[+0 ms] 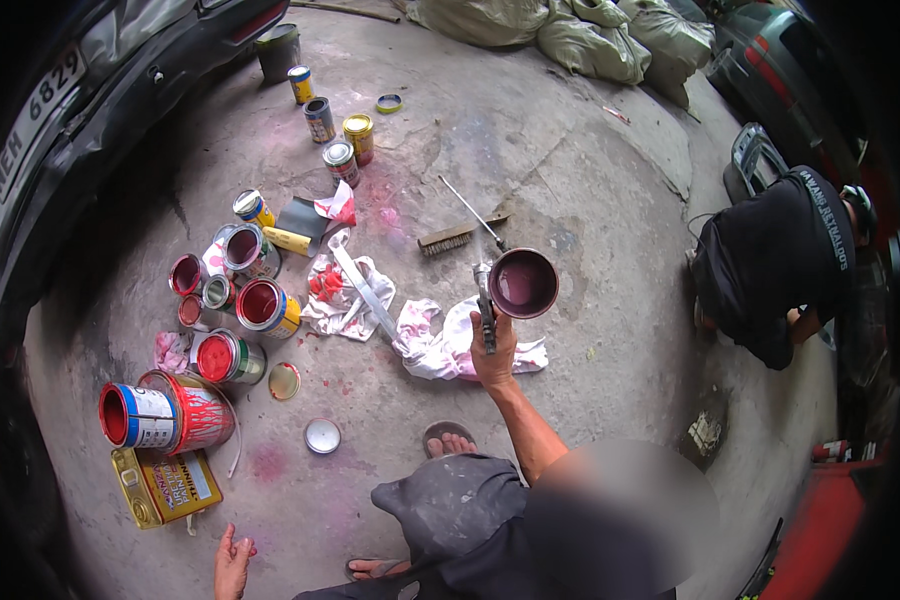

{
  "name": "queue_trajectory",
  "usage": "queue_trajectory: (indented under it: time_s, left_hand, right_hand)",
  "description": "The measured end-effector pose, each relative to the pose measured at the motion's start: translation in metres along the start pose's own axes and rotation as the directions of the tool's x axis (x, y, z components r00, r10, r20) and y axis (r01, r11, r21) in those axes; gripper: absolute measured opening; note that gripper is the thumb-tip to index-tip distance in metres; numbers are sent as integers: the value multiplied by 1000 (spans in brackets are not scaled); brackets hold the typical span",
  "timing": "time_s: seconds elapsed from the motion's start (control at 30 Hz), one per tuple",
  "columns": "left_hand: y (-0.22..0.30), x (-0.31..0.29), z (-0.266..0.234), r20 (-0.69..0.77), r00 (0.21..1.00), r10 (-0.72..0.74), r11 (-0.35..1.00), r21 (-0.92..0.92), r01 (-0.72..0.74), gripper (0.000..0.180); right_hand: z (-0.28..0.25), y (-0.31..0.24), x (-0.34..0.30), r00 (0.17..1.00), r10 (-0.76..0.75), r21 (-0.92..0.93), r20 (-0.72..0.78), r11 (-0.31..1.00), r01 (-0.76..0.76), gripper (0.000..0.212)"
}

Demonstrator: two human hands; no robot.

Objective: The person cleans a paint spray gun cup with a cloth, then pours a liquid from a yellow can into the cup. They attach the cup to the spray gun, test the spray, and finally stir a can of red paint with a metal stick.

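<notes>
My right hand (pixel 496 360) is wrapped round the handle of a spray gun (pixel 487 312), raised over the concrete floor. Its dark round cup (pixel 524 284) has no lid and shows purplish red inside. A faint pale haze hangs off the gun's front end. Beneath it lie white rags (pixel 427 345) with pink stains. Low at the left edge, my left hand (pixel 232 568) holds nothing, its fingers apart and one tip reddish. Nearest to that hand is a yellow rectangular tin (pixel 175 490) lying flat.
Several open paint cans (pixel 260 303) cluster on the left, beside a red-streaked pail (pixel 206 412). A wire brush (pixel 450 238) and a thin rod (pixel 467 205) lie ahead. A person in black (pixel 770 260) bends down at right. Sacks (pixel 590 45) line the back; a car (pixel 100 90) stands at left.
</notes>
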State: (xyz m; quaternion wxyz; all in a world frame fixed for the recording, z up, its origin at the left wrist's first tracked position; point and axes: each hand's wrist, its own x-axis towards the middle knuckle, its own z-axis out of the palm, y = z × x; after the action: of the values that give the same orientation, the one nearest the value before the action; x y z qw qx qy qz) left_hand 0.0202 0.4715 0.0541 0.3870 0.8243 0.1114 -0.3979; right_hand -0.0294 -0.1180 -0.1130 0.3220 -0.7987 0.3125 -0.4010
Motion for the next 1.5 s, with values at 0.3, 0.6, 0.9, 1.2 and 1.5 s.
queue_trajectory:
  time_s: [0.3,0.6,0.9,1.2,1.5]
  left_hand:
    - [0,1,2,-10,1000,24,999,-25,-24,71]
    - [-14,13,-1,-27,998,50,998,-35,-51,71]
    - [-42,35,-10,-22,999,36,991,-131,-39,77]
    - [-43,33,-11,-26,998,65,991,-114,-68,78]
    - [-38,31,-7,-40,997,62,992,-112,-66,80]
  right_hand:
    - [2,-7,-8,995,95,105,28,990,-97,30]
    - [7,-17,-5,998,28,56,57,998,-32,41]
    - [9,-13,-11,990,87,121,113,988,-101,40]
    - [18,-14,-24,997,5,131,83,991,-16,31]
    - [-29,-67,-9,514,416,115,750,683,-721,55]
